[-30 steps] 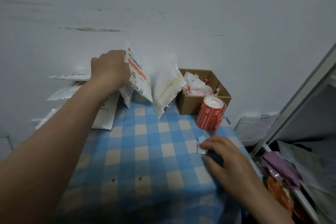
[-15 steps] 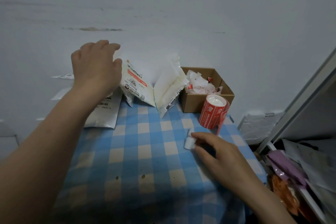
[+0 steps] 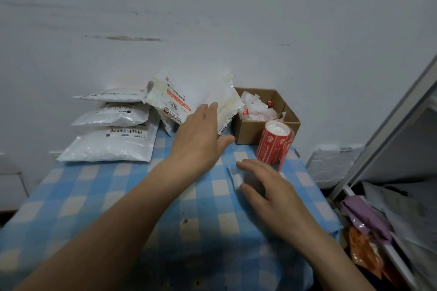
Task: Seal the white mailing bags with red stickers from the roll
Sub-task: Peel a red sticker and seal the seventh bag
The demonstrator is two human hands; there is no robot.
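Observation:
Three white mailing bags (image 3: pixel 111 142) lie stacked at the back left of the blue checked table (image 3: pixel 94 196). More white bags (image 3: pixel 189 97) lean against the wall in the middle. My left hand (image 3: pixel 201 137) reaches toward them with straight fingers, its fingertips at the leaning bags. The red sticker roll (image 3: pixel 275 143) stands upright in front of a cardboard box (image 3: pixel 257 130). Just below the roll, my right hand (image 3: pixel 267 191) hovers over the cloth and holds a small white scrap of backing paper (image 3: pixel 236 177) between thumb and forefinger.
The cardboard box holds crumpled white backing scraps. A white wall stands right behind the table. A grey bag (image 3: pixel 331 163) lies beyond the table's right edge. On the right, a shelf frame (image 3: pixel 383 130) holds purple and orange packets (image 3: pixel 364 220).
My left hand let go of the bag at the stack and swung right, toward the leaning bags. My right hand with the white scrap stayed near the roll.

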